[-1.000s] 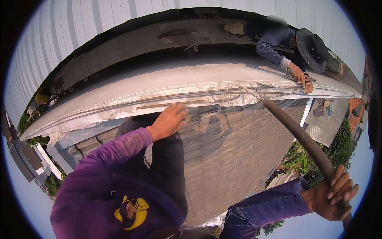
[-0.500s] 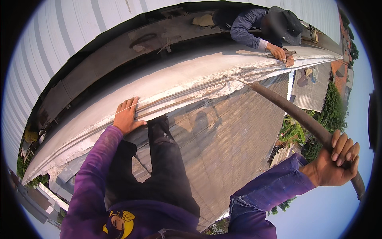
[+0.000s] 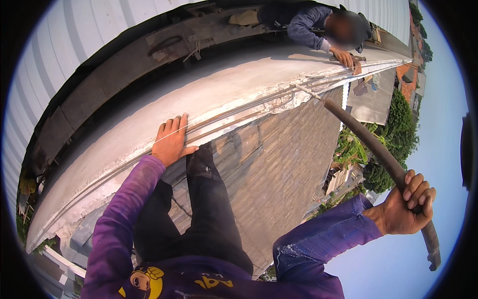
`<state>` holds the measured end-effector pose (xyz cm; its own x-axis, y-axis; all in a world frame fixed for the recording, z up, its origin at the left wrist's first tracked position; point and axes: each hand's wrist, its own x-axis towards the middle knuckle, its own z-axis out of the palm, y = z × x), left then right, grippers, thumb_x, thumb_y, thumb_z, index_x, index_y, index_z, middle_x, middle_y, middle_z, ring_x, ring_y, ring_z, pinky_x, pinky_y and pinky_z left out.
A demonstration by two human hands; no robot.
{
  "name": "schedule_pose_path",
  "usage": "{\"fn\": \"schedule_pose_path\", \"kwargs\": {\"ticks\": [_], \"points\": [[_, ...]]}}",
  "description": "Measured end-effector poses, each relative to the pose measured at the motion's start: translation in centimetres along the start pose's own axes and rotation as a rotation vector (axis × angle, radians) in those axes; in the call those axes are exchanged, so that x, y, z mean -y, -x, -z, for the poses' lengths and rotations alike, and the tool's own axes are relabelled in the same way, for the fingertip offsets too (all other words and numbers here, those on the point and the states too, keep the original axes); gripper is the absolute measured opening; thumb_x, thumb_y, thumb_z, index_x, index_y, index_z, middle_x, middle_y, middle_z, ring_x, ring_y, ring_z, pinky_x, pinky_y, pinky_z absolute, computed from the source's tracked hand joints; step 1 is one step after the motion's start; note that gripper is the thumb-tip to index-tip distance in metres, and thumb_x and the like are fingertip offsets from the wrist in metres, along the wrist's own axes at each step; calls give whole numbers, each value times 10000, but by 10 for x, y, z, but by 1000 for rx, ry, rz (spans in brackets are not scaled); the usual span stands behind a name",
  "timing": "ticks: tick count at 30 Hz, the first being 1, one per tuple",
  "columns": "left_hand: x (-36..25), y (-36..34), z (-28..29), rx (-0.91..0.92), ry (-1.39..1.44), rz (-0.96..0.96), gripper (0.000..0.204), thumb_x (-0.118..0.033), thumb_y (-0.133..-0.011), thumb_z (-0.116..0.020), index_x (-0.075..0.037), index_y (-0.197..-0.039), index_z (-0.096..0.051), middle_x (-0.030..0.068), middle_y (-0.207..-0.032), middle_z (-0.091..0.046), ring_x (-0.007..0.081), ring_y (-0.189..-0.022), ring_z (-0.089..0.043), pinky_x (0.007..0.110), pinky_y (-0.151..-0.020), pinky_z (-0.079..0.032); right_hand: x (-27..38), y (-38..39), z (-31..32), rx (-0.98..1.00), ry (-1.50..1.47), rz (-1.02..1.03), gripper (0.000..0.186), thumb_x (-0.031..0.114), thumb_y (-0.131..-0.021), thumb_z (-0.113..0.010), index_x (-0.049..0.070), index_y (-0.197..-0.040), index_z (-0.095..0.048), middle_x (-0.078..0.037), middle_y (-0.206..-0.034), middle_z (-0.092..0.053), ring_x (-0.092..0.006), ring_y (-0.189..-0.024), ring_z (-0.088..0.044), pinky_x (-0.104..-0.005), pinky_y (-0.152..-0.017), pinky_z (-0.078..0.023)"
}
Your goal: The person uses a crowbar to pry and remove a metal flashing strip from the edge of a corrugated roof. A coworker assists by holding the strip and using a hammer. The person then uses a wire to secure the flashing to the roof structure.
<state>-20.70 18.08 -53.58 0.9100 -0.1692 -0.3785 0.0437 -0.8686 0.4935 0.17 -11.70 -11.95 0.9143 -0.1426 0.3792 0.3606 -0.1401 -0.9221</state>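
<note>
- The left hand lies flat, a little left of the middle of the frame, palm down with fingers spread open on the top of a pale concrete ledge; it grips nothing.
- Thin metal rods run along the ledge's edge, just beside the fingertips.
- The right hand sits at the lower right of the frame, its fingers closed around a dark hose.
- The hose runs from the ledge near the upper middle of the frame down past the right hand, and its loose end hangs at the far lower right.
- Below the ledge, in the middle of the frame, a brown brick wall drops away; the person's dark trouser leg rests against it.
- At the top right another person in a dark blue sleeve leans over the ledge, one hand touching its top.
- Trees and roofs show far below at the right.
</note>
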Motion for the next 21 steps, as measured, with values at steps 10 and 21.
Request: {"fn": "schedule_pose_path", "kwargs": {"ticks": [10,21], "points": [[5,7,-4,-25,-7,-5,1182,-685,-792,-799,43,-1606,-347,188,-1378,-570,337,-1276,-553,445,-1118,-455,-3,73,-29,48,127,73,258,232,-913,-571,150,-711,-433,11,-584,-354,-148,-610,-414,-401,-789,-409],[-12,15,5,-7,-4,77,1148,-582,-847,-818,49,-1638,-277,259,-1633,-394,406,-1545,-347,531,-1282,-271,1,16,-11,139,108,-45,230,171,-930,-588,90,-748,-475,-12,-635,-400,-167,-649,-458,-370,-736,-425]]}}
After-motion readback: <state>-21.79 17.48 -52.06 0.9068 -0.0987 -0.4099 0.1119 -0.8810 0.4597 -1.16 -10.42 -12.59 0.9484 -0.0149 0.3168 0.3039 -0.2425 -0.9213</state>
